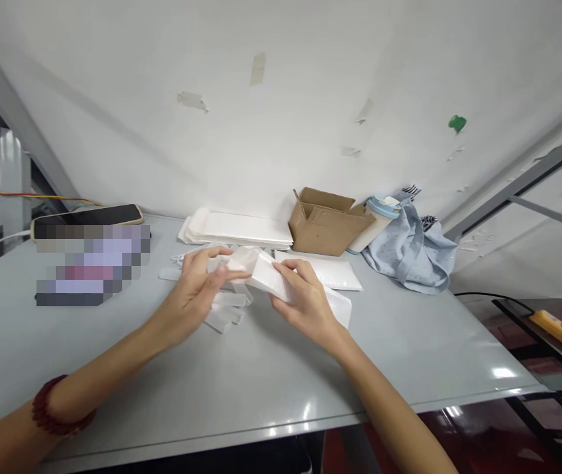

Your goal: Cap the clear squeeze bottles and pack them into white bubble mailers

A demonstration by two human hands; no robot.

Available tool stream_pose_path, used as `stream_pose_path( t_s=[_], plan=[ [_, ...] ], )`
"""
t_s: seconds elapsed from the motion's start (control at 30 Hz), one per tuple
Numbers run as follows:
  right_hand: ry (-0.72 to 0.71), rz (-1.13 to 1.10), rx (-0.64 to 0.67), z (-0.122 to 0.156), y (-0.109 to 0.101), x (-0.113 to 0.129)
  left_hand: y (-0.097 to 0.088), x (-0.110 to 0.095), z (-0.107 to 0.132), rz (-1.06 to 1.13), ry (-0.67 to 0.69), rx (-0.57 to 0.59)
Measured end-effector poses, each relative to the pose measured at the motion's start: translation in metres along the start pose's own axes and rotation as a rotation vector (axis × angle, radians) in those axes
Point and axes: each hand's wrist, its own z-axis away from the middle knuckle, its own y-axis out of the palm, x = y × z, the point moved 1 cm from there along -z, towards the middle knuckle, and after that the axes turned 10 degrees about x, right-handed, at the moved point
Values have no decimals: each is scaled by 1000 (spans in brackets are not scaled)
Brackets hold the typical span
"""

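A white bubble mailer (271, 275) is held up over the table, tilted, with its lower end reaching toward the right. My right hand (305, 296) grips it near the middle, thumb on top and fingers underneath. At its left end, my left hand (196, 286) has thumb and fingers around the thin, translucent flap. Whatever lies between the left fingertips is partly hidden. Below the hands lie several loose translucent strips (226, 316). Another white bubble mailer (340, 273) lies flat behind my right hand.
A stack of white mailers (246, 227) lies by the wall. Beside it stand an open cardboard box (327, 227), a cup with a blue lid (377, 220) and a light blue cloth bag (414, 250). A phone (87, 218) and a blurred-out object (97, 263) occupy the left side.
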Motion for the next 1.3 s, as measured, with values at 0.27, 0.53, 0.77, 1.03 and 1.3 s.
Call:
stream_pose_path(
  t_s=[0.27, 0.53, 0.77, 1.03, 1.3],
  plan=[
    [95, 45, -89, -4, -6, -17, -22, 31, -20, -311, -208, -109],
    [86, 49, -76, -3, -4, -13, -14, 39, -21, -310, -104, -91],
    [77, 39, -3, -2, -6, -8, -19, 38, -23, -288, -23, -85],
    [77, 38, 12, -3, -5, -7, -14, 39, -21, -300, -29, -28],
    [65, 40, 11, -2, -4, -9, -16, 40, -22, -338, 20, -35]
  ],
)
